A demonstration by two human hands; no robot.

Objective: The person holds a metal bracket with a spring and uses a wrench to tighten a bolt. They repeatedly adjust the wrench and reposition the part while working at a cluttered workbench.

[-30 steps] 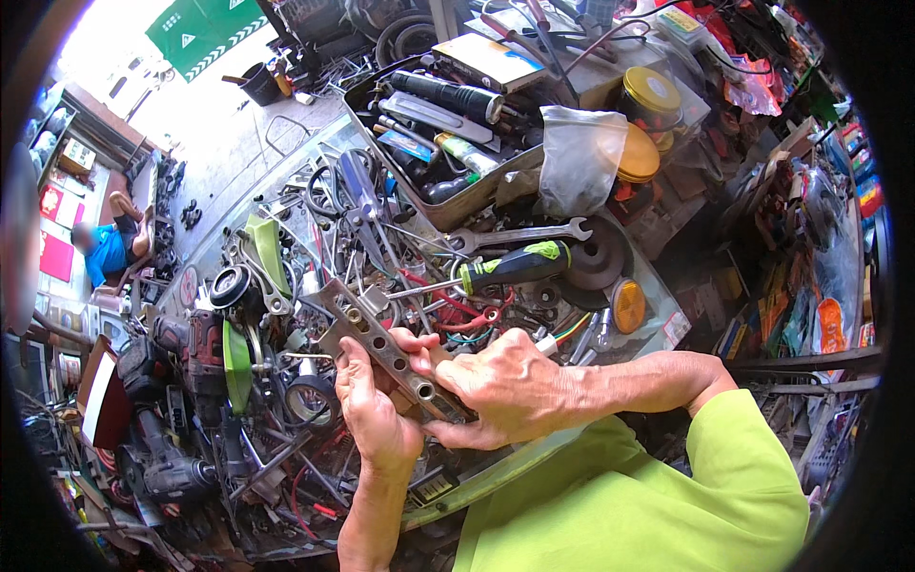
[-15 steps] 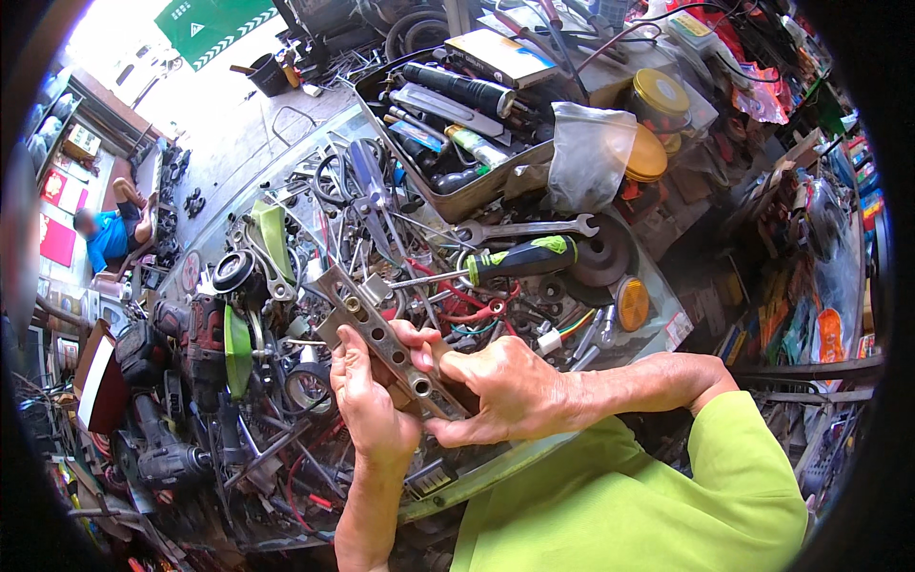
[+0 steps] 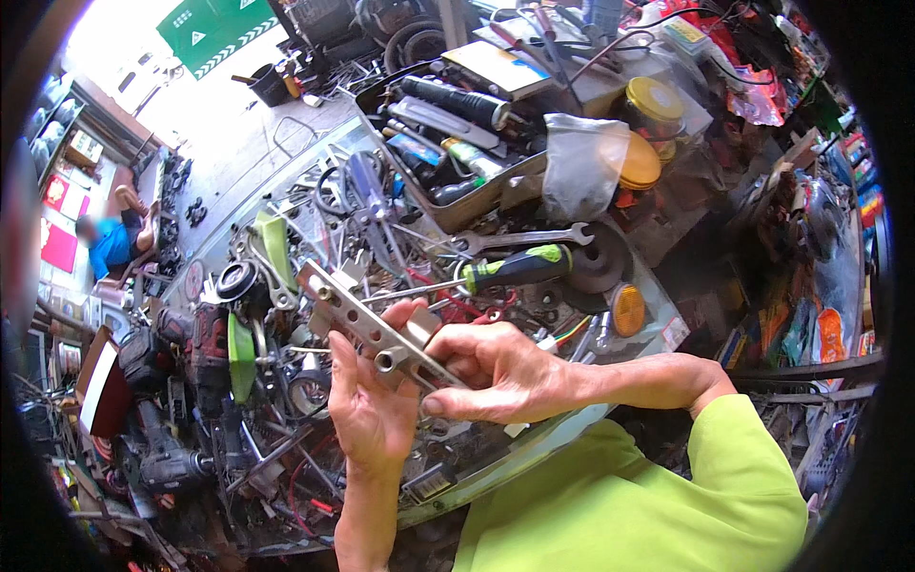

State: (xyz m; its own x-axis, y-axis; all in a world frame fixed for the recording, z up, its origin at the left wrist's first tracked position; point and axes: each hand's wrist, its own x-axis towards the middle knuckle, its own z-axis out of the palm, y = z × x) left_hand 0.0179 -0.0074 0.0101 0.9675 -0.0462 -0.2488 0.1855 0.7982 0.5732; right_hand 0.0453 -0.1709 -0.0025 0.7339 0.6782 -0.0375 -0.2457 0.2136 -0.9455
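Note:
A drilled metal bracket [image 3: 362, 325], long and flat with a row of round holes and a short tube on it, is held tilted above the cluttered bench. My left hand [image 3: 374, 417] grips it from below, thumb up along its near side and fingertips showing beyond its far side. On the right, the curled fingers and thumb of my right hand [image 3: 510, 370] close on its near right end. Just beyond lies a screwdriver [image 3: 519, 268] with a black and green handle, and past that a combination wrench [image 3: 526, 234].
Loose tools and small parts cover the glass-topped bench. Power drills [image 3: 172, 448] are at left, a metal tray [image 3: 457, 205] of tools at the back, yellow-lidded jars [image 3: 654, 101] and an amber reflector [image 3: 628, 310] at right. A person in blue [image 3: 112, 246] is far left.
The bracket has been tipped in my hands, so its holed face now shows narrower and more edge-on. My right hand has shifted slightly up and left.

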